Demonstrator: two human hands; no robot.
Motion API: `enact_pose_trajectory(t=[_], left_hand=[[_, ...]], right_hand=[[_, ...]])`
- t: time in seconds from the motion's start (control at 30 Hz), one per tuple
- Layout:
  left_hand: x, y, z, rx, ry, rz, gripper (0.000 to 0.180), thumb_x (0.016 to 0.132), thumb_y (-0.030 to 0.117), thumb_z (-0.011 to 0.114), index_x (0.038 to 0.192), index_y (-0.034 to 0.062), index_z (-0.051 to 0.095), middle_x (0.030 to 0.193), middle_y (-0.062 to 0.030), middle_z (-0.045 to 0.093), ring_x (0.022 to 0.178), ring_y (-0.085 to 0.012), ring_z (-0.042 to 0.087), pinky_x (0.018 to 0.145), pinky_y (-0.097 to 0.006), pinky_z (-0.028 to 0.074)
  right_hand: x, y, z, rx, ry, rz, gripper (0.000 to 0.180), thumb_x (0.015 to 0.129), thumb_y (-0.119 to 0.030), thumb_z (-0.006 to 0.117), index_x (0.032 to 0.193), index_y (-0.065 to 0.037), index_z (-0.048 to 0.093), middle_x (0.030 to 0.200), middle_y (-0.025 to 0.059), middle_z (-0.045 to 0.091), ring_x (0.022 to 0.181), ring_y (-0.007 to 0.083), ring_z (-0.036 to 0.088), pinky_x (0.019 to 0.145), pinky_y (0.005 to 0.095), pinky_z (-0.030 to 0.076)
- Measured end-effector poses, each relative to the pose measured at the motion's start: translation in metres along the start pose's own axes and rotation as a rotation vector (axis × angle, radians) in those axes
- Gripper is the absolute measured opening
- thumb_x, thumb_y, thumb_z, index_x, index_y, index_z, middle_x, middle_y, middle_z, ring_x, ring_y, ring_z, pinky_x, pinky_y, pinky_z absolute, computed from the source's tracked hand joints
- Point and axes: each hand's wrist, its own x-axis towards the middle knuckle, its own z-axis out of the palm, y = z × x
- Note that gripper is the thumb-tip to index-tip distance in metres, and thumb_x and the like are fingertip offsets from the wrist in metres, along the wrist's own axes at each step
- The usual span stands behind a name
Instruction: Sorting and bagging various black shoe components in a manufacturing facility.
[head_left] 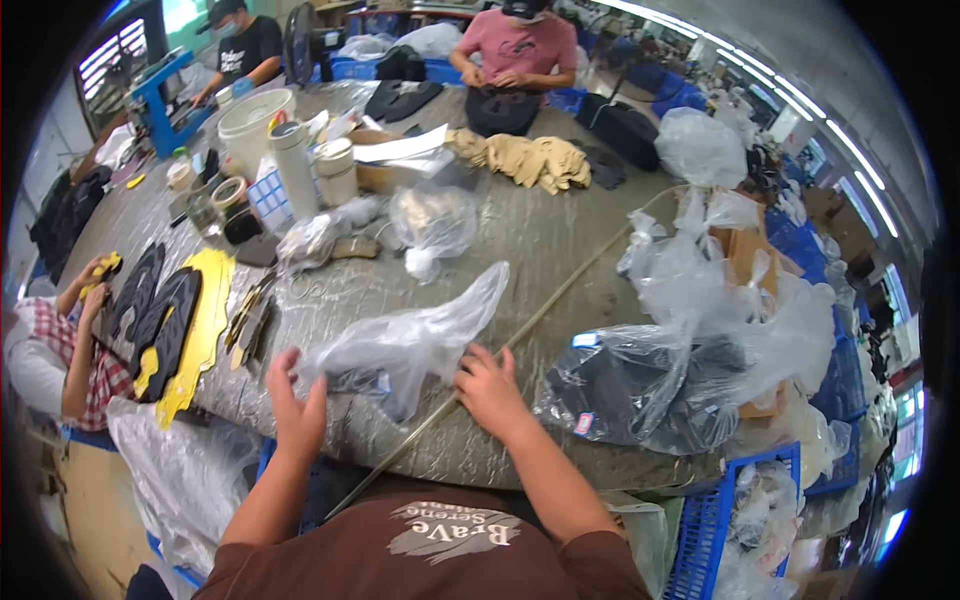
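Note:
A clear plastic bag (410, 335) lies crumpled on the table in front of me, its loose end raised toward the far right. Something dark shows under or inside its near left part; I cannot make out what. My left hand (300, 408) is at the bag's left end, thumb and fingers apart, holding nothing. At the bag's right side, my right hand (490, 390) has its fingers spread, the tips at or touching the plastic. To its right sits a larger clear bag of dark flat pieces (640, 385) with small labels. A thin pale strip (540, 312) runs diagonally across the table beneath my right hand.
Tan pieces (530, 158), a white bucket (255, 125), jars and knotted bags stand farther back. At left, another person's hands (95, 280) work beside black and yellow pieces (190, 320). Two more people are across the table. A blue crate (705, 530) stands at lower right.

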Motion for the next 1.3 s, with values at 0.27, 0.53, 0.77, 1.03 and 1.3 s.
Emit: enact_pose_trajectory(t=[0.27, 0.53, 0.77, 1.03, 1.3], left_hand=[[-0.07, 0.023, -0.07, 0.237, -0.99, -0.142, 0.06, 0.077, 0.022, 0.065, 0.128, 0.0053, 0.038, 0.097, -0.0203, 0.06, 0.091, -0.0369, 0.057, 0.078, -0.045, 0.046], [-0.103, 0.056, -0.13, 0.35, -0.47, -0.266, 0.016, 0.082, 0.018, 0.055, 0.089, 0.005, 0.058, 0.084, -0.0155, 0.059, 0.081, -0.0351, 0.058, 0.07, -0.045, 0.046], [-0.123, 0.089, -0.196, 0.499, 0.082, -0.004, 0.021, 0.081, 0.022, 0.061, 0.096, 0.0086, 0.057, 0.08, -0.0094, 0.059, 0.075, -0.0299, 0.059, 0.062, -0.041, 0.046], [-0.153, 0.096, -0.236, 0.412, -0.323, -0.328, 0.02, 0.081, 0.026, 0.061, 0.08, 0.0063, 0.062, 0.075, -0.0104, 0.061, 0.071, -0.0299, 0.058, 0.061, -0.039, 0.045], [-0.206, 0.051, -0.324, 0.613, 0.02, -0.561, 0.016, 0.073, 0.019, 0.062, 0.073, 0.0025, 0.063, 0.068, -0.0143, 0.06, 0.065, -0.0289, 0.058, 0.059, -0.037, 0.044]], right_hand=[[0.059, -0.023, -0.064, 0.167, 0.298, -0.371, 0.01, 0.068, -0.013, 0.057, 0.074, -0.011, 0.064, 0.074, 0.0068, 0.061, 0.076, 0.0246, 0.056, 0.081, 0.0399, 0.037], [0.07, -0.014, -0.142, 0.006, 0.609, -0.57, 0.015, 0.079, -0.016, 0.065, 0.086, -0.003, 0.066, 0.081, 0.0132, 0.063, 0.076, 0.0285, 0.059, 0.074, 0.0409, 0.045], [0.076, -0.049, -0.195, 0.137, 0.825, -0.763, 0.021, 0.083, -0.022, 0.065, 0.082, -0.001, 0.065, 0.077, 0.0125, 0.063, 0.07, 0.0294, 0.06, 0.064, 0.0384, 0.048], [0.043, -0.039, -0.194, -0.005, 0.739, -0.767, 0.02, 0.08, -0.025, 0.069, 0.081, -0.005, 0.065, 0.085, 0.0145, 0.063, 0.082, 0.032, 0.061, 0.07, 0.0398, 0.05], [0.018, -0.056, -0.193, 0.104, 0.685, -0.831, 0.022, 0.078, -0.025, 0.071, 0.082, -0.004, 0.067, 0.074, 0.0125, 0.06, 0.067, 0.0304, 0.056, 0.058, 0.0389, 0.046]])
